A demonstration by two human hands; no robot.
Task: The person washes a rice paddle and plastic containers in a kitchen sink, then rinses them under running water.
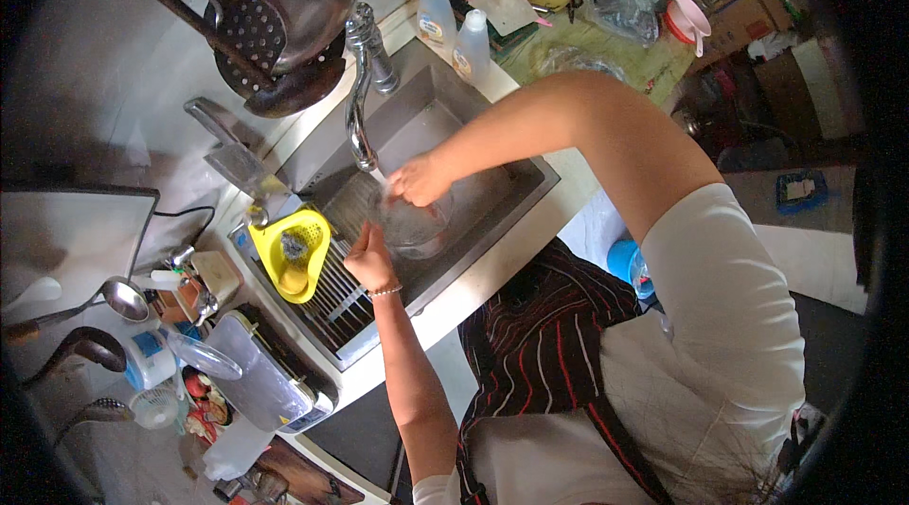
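Observation:
Water runs from a chrome faucet (361,129) into a dark grey sink (483,210). Under the stream is a clear, rounded vessel (424,244), apparently a bowl; its outline is blurred by splashing water. My left hand (369,260), with a beaded bracelet at the wrist, pinches the near-left edge of this vessel. Fingers curled downward, my right hand (422,180) is in the running water over the vessel. Whether the right fingers hold anything is hidden by the hand and the splash.
A yellow strainer basket (268,263) holding a scouring pad and a sponge sits beside a slatted drain rack (348,313). Two plastic bottles (471,43) stand behind the sink. Metal ladles and a skimmer (245,29) hang at upper left, above a cleaver (238,168).

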